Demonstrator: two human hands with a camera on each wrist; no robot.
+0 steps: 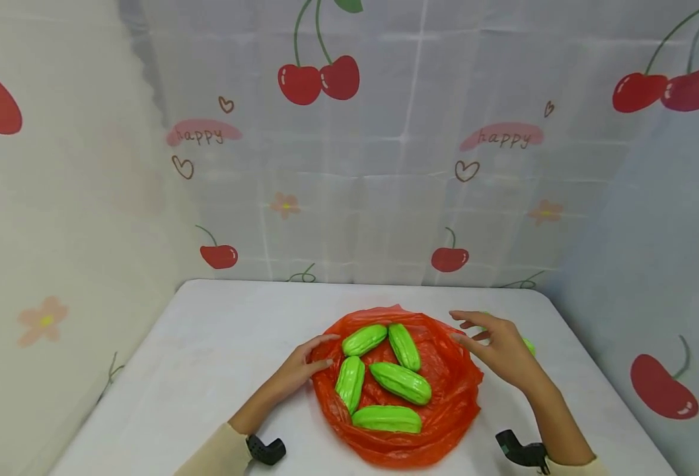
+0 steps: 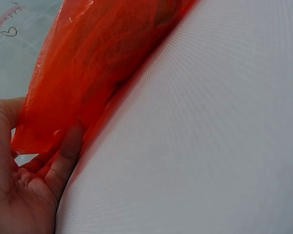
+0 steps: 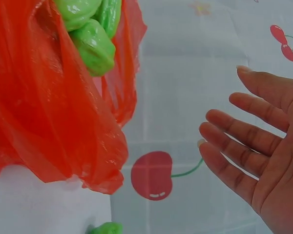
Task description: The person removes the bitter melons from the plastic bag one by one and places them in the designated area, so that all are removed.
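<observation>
A red plastic bag (image 1: pixel 373 453) lies on the table with its mouth spread wide. Inside it are several glossy, ridged green gourds, one in the middle (image 1: pixel 400 383) and another near the front (image 1: pixel 387 418). My left hand (image 1: pixel 296 371) grips the bag's left rim, thumb and fingers on either side of the film in the left wrist view. Fingers spread and holding nothing, my right hand (image 3: pixel 263 141) hovers beside the bag's right side. Another green gourd (image 1: pixel 529 346) lies outside the bag, mostly hidden behind the right hand.
A white table (image 1: pixel 236 317) carries the bag, its far edge near the back curtain (image 1: pixel 355 218). Curtains printed with cherries hang on the left, back and right. Black cameras (image 1: pixel 266 451) are strapped to both wrists.
</observation>
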